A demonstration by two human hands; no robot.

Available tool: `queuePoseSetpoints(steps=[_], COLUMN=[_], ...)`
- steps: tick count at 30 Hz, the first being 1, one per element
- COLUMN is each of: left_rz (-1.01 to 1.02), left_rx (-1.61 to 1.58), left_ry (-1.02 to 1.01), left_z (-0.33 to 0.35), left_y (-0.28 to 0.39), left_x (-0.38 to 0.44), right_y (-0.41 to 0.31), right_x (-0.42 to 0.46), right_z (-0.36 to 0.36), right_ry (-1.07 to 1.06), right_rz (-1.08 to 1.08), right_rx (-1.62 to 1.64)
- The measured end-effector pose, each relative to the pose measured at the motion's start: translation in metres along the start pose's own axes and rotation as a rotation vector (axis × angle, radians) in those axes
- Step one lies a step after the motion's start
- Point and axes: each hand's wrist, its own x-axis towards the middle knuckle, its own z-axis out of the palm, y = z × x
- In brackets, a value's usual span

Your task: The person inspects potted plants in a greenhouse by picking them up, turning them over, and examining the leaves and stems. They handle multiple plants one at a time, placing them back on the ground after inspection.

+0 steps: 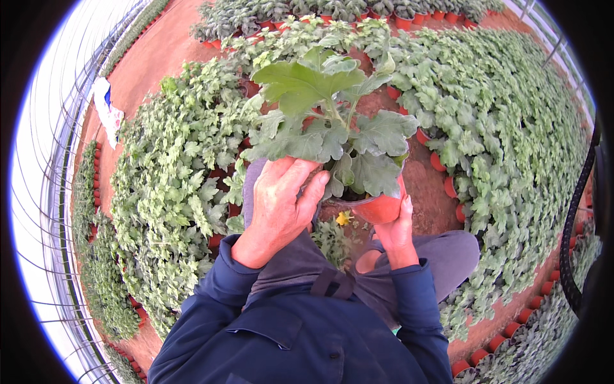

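Note:
A leafy green plant (331, 129) stands in a red plastic pot (379, 209) in front of my chest, above the ground. My right hand (400, 233) grips the pot from its right side and below; some of its fingers are hidden behind the pot. At the plant's lower left, my left hand (283, 206) has bent fingers under a broad leaf, with the thumb beside the lower leaves. The fingertips are partly hidden, so whether they pinch a leaf or stem does not show. A yellow flower (344, 218) and cut or loose greenery (333, 242) lie low between my legs.
Dense rows of potted plants stand on the left (177, 192) and right (499, 120), with more pots at the top (404, 21). Reddish bare soil (427, 187) shows between them. A white bag or sheet (108, 113) lies at the far left, near the greenhouse wall (43, 158).

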Motion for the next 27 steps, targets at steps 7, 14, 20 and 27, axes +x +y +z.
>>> queuePoseSetpoints(steps=[7,14,20,27], left_rz=[-0.170,-0.229,-0.760,-0.628], left_rx=[-0.336,-0.363,-1.541,-1.038], left_ry=[-0.041,-0.048,-0.009,-0.167], left_z=[0.021,0.025,0.023,0.022], left_y=[-0.021,-0.029,-0.040,-0.023], left_x=[-0.010,-0.004,-0.014,0.000], right_y=[0.002,0.004,0.002,0.002], right_x=[0.000,0.000,-0.001,0.000], right_z=[-0.003,-0.004,0.003,-0.001], right_ry=[-0.062,-0.016,-0.046,-0.013], right_rz=[0.036,0.033,0.042,0.052], right_rx=[-0.057,-0.083,-0.076,-0.086])
